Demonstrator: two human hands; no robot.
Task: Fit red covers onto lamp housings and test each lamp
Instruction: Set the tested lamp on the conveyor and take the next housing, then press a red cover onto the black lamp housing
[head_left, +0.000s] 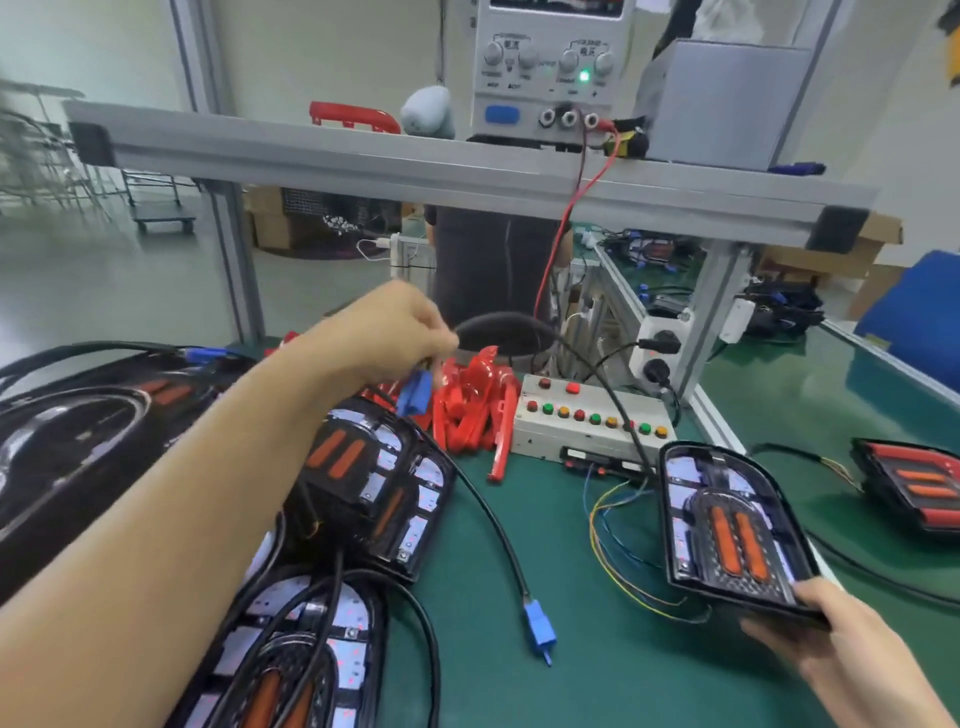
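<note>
lamp housings are what we count first, taking the button box (592, 423) at the back of the desk (597, 675) as our landmark. one lamp housing (727, 525) lies just in front and to the right of the button box, tipped up off the green desk because our right hand (826, 631) grips its near edge, thumb on top; we judge it is held this way to keep it steady for plugging in and testing. our left hand (395, 332) is raised to the left of the button box, fingers pinched round a blue connector (415, 392) on a black cable, which seems lifted so it can be mated for the test. a second blue connector (540, 626) lies loose on the desk in front of the button box, its black cable running back to the left.

left of the button box we see at least two more open housings, one (379, 483) stacked partly over another (291, 654), their cables draped across them, apparently waiting their turn. far right of the box lies a lamp with its red cover fitted (919, 488), seemingly set aside. the pile of red covers (472, 410) sits touching the box's left side, within easy reach; they overlap too much for us to count. one further red cover (353, 117) rests on the shelf (363, 161) above, beside the power supply (550, 67), whose green light is on.

so we count: three bare housings in clear view, one covered lamp, two blue connectors.
</note>
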